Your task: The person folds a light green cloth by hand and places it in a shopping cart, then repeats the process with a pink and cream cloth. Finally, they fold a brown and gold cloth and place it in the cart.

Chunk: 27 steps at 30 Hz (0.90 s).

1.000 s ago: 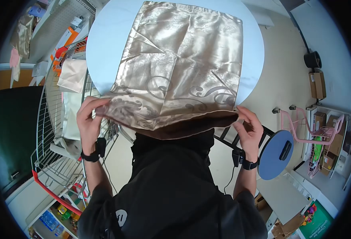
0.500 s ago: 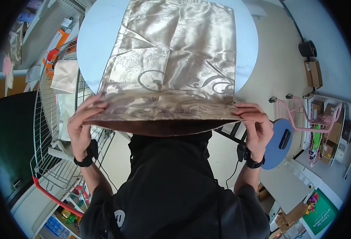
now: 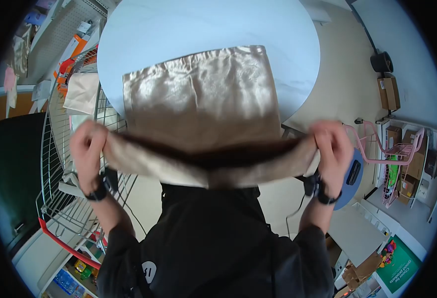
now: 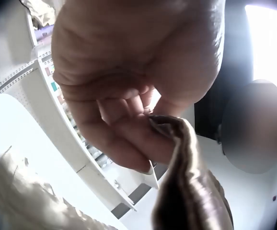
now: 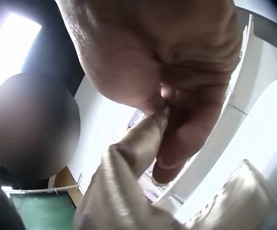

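Note:
A shiny beige satin cloth bag or cover [image 3: 203, 94] lies partly on the round table, its near end raised off the edge with a dark opening between its layers. The left hand [image 3: 89, 151] pinches one corner of that opening; in the left wrist view, thumb and fingers of the hand [image 4: 133, 76] meet on the folded fabric [image 4: 196, 182]. At the other corner the right hand [image 3: 332, 149] pinches the edge, and in the right wrist view the hand [image 5: 177, 76] holds the bunched cloth [image 5: 114, 191]. Motion blurs the raised edge in the head view.
The round white table [image 3: 208, 25] has a marbled top. A wire shopping cart [image 3: 54, 188] with folded fabric [image 3: 83, 93] stands at the left. To the right are a blue round stool [image 3: 347, 191], a pink rack [image 3: 377, 160] and cardboard boxes [image 3: 389, 93].
The cloth has slid toward the body, its far edge now mid-table. Both hands have moved slightly outward, and the opening faces upward with its near layer hanging lower.

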Motion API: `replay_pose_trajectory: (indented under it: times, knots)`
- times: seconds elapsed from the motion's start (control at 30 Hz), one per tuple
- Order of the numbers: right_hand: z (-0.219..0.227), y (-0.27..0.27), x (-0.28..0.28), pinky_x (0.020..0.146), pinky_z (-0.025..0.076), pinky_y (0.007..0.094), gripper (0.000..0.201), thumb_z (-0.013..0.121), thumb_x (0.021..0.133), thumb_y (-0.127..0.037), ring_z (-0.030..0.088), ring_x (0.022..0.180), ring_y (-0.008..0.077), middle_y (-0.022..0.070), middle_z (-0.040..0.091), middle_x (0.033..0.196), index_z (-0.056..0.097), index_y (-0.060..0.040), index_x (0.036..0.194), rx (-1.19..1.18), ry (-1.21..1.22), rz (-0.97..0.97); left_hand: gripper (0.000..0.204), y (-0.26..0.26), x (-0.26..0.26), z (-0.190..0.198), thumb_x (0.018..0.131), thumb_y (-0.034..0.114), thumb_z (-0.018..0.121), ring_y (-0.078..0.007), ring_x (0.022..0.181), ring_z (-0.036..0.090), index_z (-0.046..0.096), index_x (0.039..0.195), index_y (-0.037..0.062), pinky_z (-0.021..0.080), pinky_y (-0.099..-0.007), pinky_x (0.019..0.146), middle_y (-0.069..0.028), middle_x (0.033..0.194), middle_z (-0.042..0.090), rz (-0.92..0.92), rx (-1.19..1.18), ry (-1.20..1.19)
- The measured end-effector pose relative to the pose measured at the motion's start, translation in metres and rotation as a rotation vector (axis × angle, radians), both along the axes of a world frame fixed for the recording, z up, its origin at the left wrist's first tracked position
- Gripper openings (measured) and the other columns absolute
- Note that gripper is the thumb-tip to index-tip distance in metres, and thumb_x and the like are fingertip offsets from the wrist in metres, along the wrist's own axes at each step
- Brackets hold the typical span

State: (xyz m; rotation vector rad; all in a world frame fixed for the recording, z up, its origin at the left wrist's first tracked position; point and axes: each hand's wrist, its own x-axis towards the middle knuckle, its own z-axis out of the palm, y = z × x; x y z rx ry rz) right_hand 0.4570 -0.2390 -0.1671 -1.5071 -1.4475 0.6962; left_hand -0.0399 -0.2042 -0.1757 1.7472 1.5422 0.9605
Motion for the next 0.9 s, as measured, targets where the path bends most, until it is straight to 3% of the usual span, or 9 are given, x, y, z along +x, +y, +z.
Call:
replay_pose_trajectory:
  times: [0.07, 0.2, 0.33, 0.47, 0.5, 0.6, 0.7, 0.8, 0.9]
  knots:
    - [-0.012, 0.053, 0.010, 0.063, 0.046, 0.0225, 0.018, 0.065, 0.107, -0.014, 0.061, 0.068, 0.0051, -0.0011, 0.070, 0.077, 0.075, -0.0003, 0.114, -0.140, 0.024, 0.122, 0.021, 0.044, 0.018, -0.011, 0.110, 0.020, 0.067, -0.0022, 0.078, 0.045, 0.070, 0.100, 0.0017, 0.036, -0.0220, 0.069, 0.0066, 0.084, 0.056, 0.028, -0.169, -0.118]
    - [-0.028, 0.149, 0.002, 0.053, 0.045, 0.0274, 0.022, 0.067, 0.108, -0.019, 0.057, 0.056, 0.0075, 0.0022, 0.068, 0.073, 0.075, 0.0008, 0.110, -0.276, -0.066, 0.341, 0.032, 0.093, 0.010, -0.047, 0.113, 0.033, 0.063, -0.0002, 0.069, 0.048, 0.075, 0.107, 0.0034, 0.039, -0.0214, 0.062, 0.0096, 0.080, 0.062, 0.084, -0.325, -0.190]
    - [-0.064, 0.208, -0.012, 0.052, 0.048, 0.0300, 0.023, 0.071, 0.105, -0.021, 0.059, 0.055, 0.0104, 0.0033, 0.068, 0.069, 0.078, 0.0004, 0.104, -0.379, -0.134, 0.397, 0.042, 0.112, 0.010, -0.069, 0.113, 0.039, 0.063, -0.0004, 0.069, 0.052, 0.077, 0.103, 0.0014, 0.042, -0.0219, 0.062, 0.0072, 0.081, 0.068, 0.106, -0.402, -0.189]
    - [-0.084, 0.224, -0.020, 0.052, 0.048, 0.0318, 0.023, 0.075, 0.103, -0.022, 0.059, 0.054, 0.0116, 0.0032, 0.068, 0.069, 0.079, 0.0001, 0.102, -0.376, -0.148, 0.366, 0.044, 0.116, 0.006, -0.083, 0.113, 0.038, 0.061, -0.0020, 0.069, 0.048, 0.076, 0.099, -0.0003, 0.040, -0.0233, 0.064, 0.0071, 0.079, 0.065, 0.134, -0.361, -0.134]
    - [-0.083, 0.225, -0.020, 0.057, 0.051, 0.0328, 0.022, 0.077, 0.102, -0.022, 0.061, 0.059, 0.0127, 0.0029, 0.067, 0.069, 0.078, 0.0000, 0.101, -0.394, -0.134, 0.351, 0.044, 0.116, 0.005, -0.083, 0.114, 0.038, 0.061, -0.0024, 0.070, 0.048, 0.076, 0.100, -0.0008, 0.041, -0.0236, 0.065, 0.0069, 0.079, 0.064, 0.142, -0.361, -0.135]
    - [-0.093, 0.230, -0.017, 0.066, 0.053, 0.0328, 0.022, 0.078, 0.101, -0.022, 0.065, 0.069, 0.0135, 0.0051, 0.070, 0.076, 0.077, 0.0002, 0.099, -0.216, -0.246, 0.403, 0.044, 0.109, 0.009, -0.079, 0.114, 0.037, 0.061, -0.0036, 0.072, 0.047, 0.075, 0.102, -0.0029, 0.041, -0.0244, 0.066, 0.0064, 0.079, 0.063, 0.143, -0.273, -0.131]
    - [-0.101, 0.236, -0.018, 0.074, 0.054, 0.0335, 0.022, 0.078, 0.100, -0.022, 0.066, 0.077, 0.0162, 0.0091, 0.074, 0.084, 0.077, -0.0003, 0.099, 0.133, -0.265, 0.482, 0.044, 0.109, 0.007, -0.085, 0.114, 0.037, 0.061, -0.0043, 0.074, 0.046, 0.074, 0.102, -0.0044, 0.041, -0.0248, 0.067, 0.0061, 0.078, 0.062, 0.148, -0.212, -0.107]
    - [-0.102, 0.240, -0.019, 0.078, 0.054, 0.0345, 0.021, 0.078, 0.099, -0.021, 0.066, 0.081, 0.0201, 0.0127, 0.073, 0.092, 0.077, -0.0005, 0.099, -0.082, -0.127, 0.451, 0.045, 0.106, 0.008, -0.082, 0.113, 0.035, 0.062, -0.0047, 0.072, 0.045, 0.071, 0.094, -0.0042, 0.040, -0.0263, 0.065, 0.0059, 0.075, 0.059, 0.198, -0.257, -0.117]
    - [-0.098, 0.247, -0.025, 0.081, 0.055, 0.0378, 0.022, 0.078, 0.098, -0.022, 0.067, 0.085, 0.0249, 0.0137, 0.070, 0.092, 0.076, 0.0002, 0.098, -0.124, -0.202, 0.374, 0.044, 0.105, 0.002, -0.088, 0.111, 0.034, 0.065, -0.0059, 0.070, 0.044, 0.068, 0.088, -0.0040, 0.039, -0.0282, 0.063, 0.0048, 0.071, 0.055, 0.246, -0.243, -0.096]
